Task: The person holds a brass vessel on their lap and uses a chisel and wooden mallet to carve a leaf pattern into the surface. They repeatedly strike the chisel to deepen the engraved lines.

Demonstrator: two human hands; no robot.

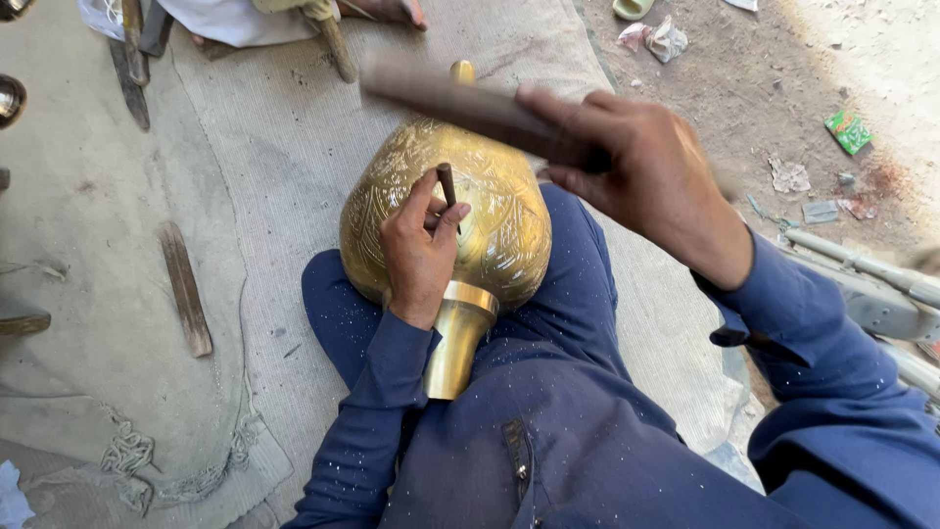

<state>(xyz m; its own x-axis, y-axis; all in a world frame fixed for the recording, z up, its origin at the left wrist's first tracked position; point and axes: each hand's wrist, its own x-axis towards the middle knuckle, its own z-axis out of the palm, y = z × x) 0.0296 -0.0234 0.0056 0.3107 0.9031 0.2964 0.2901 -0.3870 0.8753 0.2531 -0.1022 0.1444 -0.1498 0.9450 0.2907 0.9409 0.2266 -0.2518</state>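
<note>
A brass vase [490, 211] lies on its side in the middle of the frame, resting on the lap of a person in blue clothes, its plain neck [455, 343] pointing toward the lower edge and its engraved belly toward the top. The left hand [419, 250] rests on the belly, fingers closed around a thin dark chisel [446, 183] whose tip touches the brass. The right hand [651, 171], right of centre and above the vase, is clenched on the handle of a hammer [460, 103], which reaches toward the upper middle and is blurred.

The person sits on a grey mat [294, 147]. A flat wooden stick [186, 287] lies at the left on the cloth, well apart from the vase. More tools [132, 59] lie in the upper left. Scraps of litter [847, 130] dot the bare ground at the upper right.
</note>
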